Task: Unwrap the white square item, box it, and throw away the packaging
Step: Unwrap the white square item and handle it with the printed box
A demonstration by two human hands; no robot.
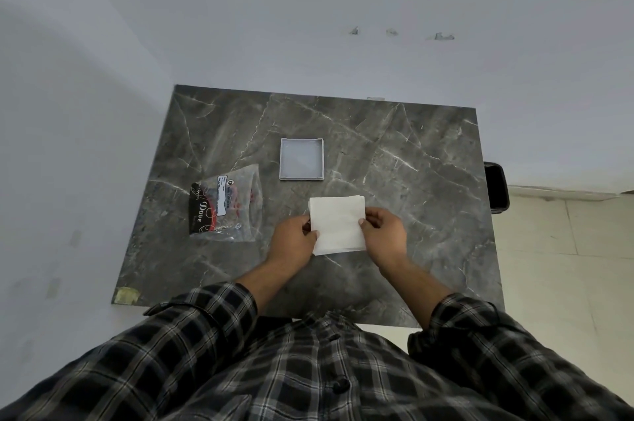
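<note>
A white square stack of tissue (338, 223) is out of its wrapper and sits at the middle of the dark marble table (411, 180). My left hand (295, 237) pinches its left edge and my right hand (380, 226) pinches its right edge. Just beyond it lies a shallow grey square box (302, 159), open and with nothing inside. The clear plastic packaging (228, 204), printed in black and red, lies flat to the left of my hands.
A black bin (496, 187) stands on the floor past the table's right edge. White walls close off the far side and the left. A yellowish patch (126, 294) marks the table's near left corner.
</note>
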